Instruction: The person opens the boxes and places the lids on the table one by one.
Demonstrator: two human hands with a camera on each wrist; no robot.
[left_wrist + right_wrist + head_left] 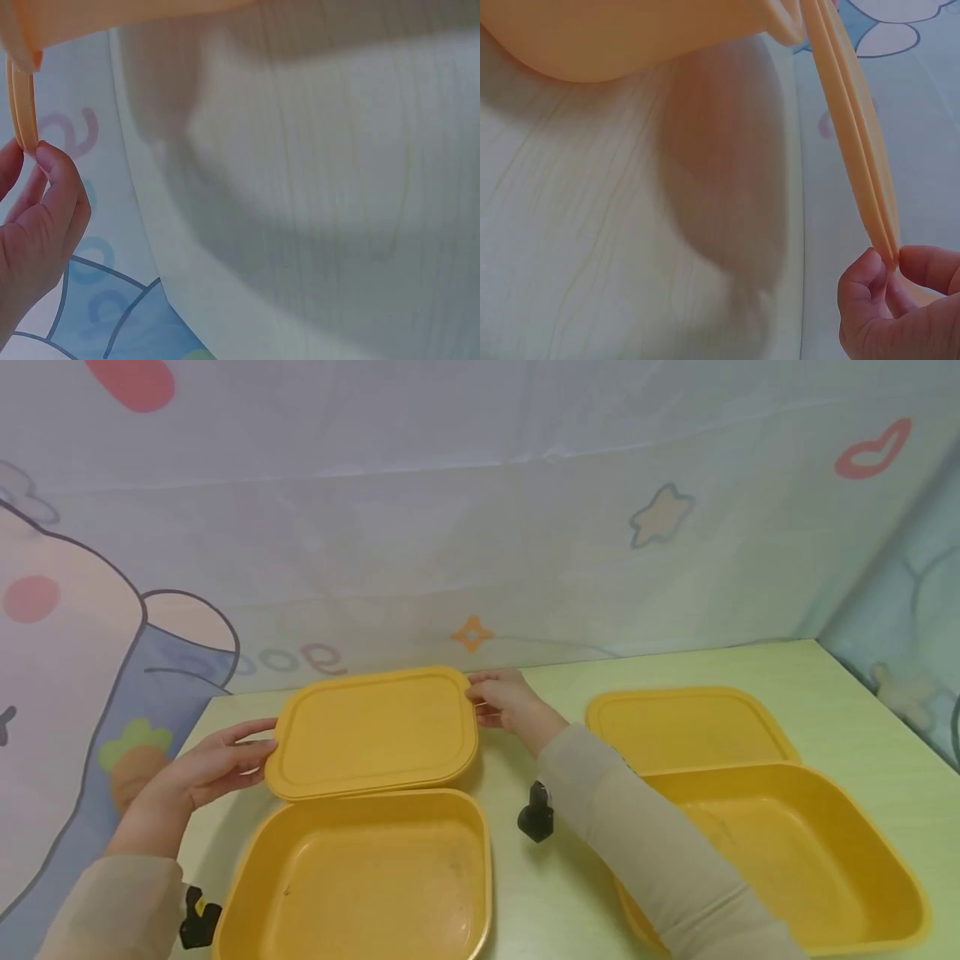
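Both hands hold up a yellow rectangular lid (375, 733) with rounded corners, raised off the table and just behind a yellow open box (386, 877). My left hand (213, 767) pinches the lid's left edge between thumb and fingers, as the left wrist view also shows for the hand (49, 214) and the lid's thin rim (22, 105). At the right edge, my right hand (506, 697) grips the lid. In the right wrist view, the thumb and fingers of that hand (896, 300) pinch the ridged lid edge (855, 135).
A second yellow box (780, 860) stands at the right, partly behind the right sleeve (660, 852). Behind it lies another yellow lid (690, 727). A printed cloth (450, 527) hangs along the back edge of the pale table (525, 893).
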